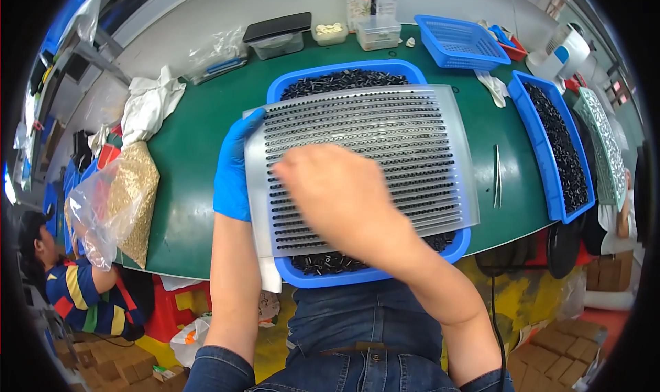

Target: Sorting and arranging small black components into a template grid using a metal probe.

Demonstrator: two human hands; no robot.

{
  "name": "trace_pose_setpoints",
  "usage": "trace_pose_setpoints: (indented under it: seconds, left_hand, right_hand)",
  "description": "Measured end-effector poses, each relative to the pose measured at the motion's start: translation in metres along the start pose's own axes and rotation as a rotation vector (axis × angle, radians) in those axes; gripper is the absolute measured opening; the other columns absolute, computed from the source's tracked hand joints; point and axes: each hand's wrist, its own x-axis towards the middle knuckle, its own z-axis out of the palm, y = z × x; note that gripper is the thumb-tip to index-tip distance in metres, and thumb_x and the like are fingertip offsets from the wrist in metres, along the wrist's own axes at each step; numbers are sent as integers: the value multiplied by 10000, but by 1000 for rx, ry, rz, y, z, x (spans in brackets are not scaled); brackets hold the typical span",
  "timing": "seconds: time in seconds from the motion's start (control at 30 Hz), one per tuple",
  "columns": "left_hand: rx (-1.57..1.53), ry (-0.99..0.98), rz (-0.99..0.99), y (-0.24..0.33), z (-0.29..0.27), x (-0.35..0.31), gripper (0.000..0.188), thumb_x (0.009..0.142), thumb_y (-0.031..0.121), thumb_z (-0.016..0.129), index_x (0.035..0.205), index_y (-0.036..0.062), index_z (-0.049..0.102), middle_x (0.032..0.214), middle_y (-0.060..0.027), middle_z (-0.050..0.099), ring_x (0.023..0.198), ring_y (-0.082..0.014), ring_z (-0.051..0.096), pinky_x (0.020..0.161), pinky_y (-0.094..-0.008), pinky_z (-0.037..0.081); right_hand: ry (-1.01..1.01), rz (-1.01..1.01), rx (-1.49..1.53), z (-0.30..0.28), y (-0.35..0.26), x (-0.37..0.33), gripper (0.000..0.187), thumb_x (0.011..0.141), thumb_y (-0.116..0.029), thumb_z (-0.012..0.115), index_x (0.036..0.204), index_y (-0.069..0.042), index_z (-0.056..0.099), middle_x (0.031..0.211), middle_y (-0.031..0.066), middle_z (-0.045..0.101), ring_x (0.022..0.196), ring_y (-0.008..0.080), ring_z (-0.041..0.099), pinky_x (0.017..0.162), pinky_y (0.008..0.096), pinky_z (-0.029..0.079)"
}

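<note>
A blue perforated basket (471, 60) sits far right, a black-lidded plastic container (278, 33) far left; brown cardboard boxes (560, 351) lie near right.

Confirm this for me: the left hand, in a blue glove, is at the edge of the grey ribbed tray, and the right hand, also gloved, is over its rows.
Not quite: the head view shows the right hand bare. The left hand, gloved in blue, is at the edge of the grey ribbed tray.
</note>
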Motion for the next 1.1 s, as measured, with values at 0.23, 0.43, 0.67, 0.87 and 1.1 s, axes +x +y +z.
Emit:
trace_pose_setpoints:
  seconds: [0.23,0.43,0.67,0.87,1.1]
  left_hand:
    - [30,15,-32,7,-11,0,313,877,195,672,1117,-5,655,1008,-163,711,843,-238,699,763,-356,585]
    - [330,141,359,-32,48,-52,285,992,150,482,1230,42,597,1232,-135,639,1134,-217,604,1008,-356,482]
    - [400,-95,347,-25,-38,-21,476,1017,145,359,1477,25,347,1445,-140,488,1324,-188,482,1093,-310,395]
    - [192,24,406,-43,34,-45,353,979,105,487,1322,31,532,1319,-119,590,1213,-239,566,1069,-371,447]
    - [20,89,16,-10,26,-21,286,909,222,640,1125,34,659,1071,-134,706,945,-239,680,843,-364,564]
  right_hand:
    - [-12,34,80,-18,-21,-36,104,835,-75,673,822,-45,575,778,92,578,705,272,583,571,361,478]
    - [-143,-125,-56,21,-44,-9,87,745,-157,628,756,-75,600,769,42,540,790,199,545,591,306,454]
    - [81,-78,-31,35,-29,5,83,732,-149,637,757,-79,602,722,51,570,755,204,587,581,313,504]
    - [124,-81,12,37,-32,-12,102,740,-165,641,744,-75,594,734,43,547,753,193,575,579,298,495]
    - [170,-90,210,17,-44,-41,132,744,-175,688,778,-64,625,743,17,518,720,171,541,564,276,464]
